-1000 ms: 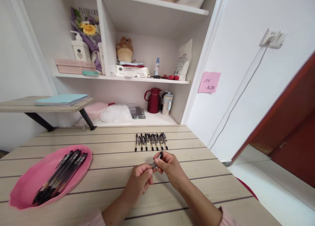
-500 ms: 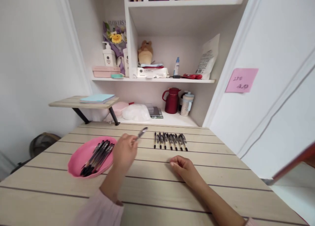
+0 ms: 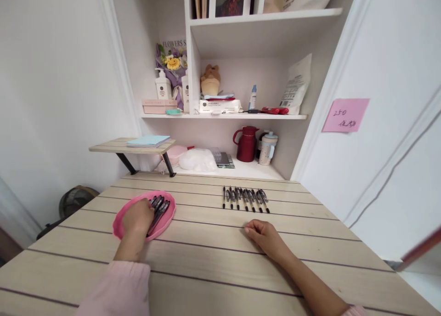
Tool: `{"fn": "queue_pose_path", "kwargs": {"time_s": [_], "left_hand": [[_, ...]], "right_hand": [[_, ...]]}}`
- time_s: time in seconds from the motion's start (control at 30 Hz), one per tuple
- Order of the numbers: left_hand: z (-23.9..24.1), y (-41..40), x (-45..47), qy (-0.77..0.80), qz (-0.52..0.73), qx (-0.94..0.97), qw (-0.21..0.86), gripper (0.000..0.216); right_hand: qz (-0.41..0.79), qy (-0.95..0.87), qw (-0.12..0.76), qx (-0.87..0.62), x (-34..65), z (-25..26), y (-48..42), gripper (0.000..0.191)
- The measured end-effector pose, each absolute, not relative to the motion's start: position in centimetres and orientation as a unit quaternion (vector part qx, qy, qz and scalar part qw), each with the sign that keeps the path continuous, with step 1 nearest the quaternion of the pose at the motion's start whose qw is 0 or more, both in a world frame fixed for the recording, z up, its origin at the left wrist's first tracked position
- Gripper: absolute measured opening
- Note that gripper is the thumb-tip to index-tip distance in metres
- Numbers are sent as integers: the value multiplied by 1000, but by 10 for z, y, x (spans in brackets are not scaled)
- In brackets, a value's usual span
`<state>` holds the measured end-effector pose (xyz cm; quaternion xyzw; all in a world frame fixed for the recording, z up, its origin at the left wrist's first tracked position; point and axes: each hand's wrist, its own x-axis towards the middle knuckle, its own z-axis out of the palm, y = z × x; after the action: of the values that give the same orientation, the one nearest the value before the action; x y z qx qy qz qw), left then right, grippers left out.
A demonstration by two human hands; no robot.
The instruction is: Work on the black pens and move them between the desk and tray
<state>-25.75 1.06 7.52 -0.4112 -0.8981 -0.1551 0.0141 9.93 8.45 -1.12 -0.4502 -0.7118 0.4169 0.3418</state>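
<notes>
My left hand (image 3: 138, 217) is down in the pink scalloped tray (image 3: 173, 215), fingers curled against the black pens (image 3: 159, 210) lying there. It appears to grip a pen, though the hand itself covers much of it. Resting on the tabletop at the right, my right hand (image 3: 263, 235) has its fingers curled in, with nothing visible in them. Just beyond it lies a row of several capped black pens (image 3: 245, 199), side by side and pointing away from me.
The slatted wooden table (image 3: 206, 265) carries a small raised shelf (image 3: 113, 146) with blue paper (image 3: 148, 140) at the back left. Behind stand white shelves with a red jug (image 3: 246, 145), a tumbler (image 3: 267, 149) and a plastic bag (image 3: 197, 160).
My left hand, earlier holding a pen up between tray and row, has moved left and down into the tray. My right hand stays put on the table. The view has shifted slightly.
</notes>
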Motion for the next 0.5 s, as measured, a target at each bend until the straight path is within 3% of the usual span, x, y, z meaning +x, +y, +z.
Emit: {"fn": "queue_pose_path", "kwargs": {"time_s": [0.23, 0.37, 0.5], "left_hand": [[78, 6, -204, -804, -226, -543, 89, 23], [64, 8, -129, -658, -284, -694, -68, 17], [44, 14, -75, -595, -249, -746, -169, 13]], "right_hand": [[405, -714, 340, -460, 95, -9, 84, 21], [351, -738, 353, -456, 94, -9, 85, 18], [225, -740, 341, -535, 101, -8, 94, 15]]}}
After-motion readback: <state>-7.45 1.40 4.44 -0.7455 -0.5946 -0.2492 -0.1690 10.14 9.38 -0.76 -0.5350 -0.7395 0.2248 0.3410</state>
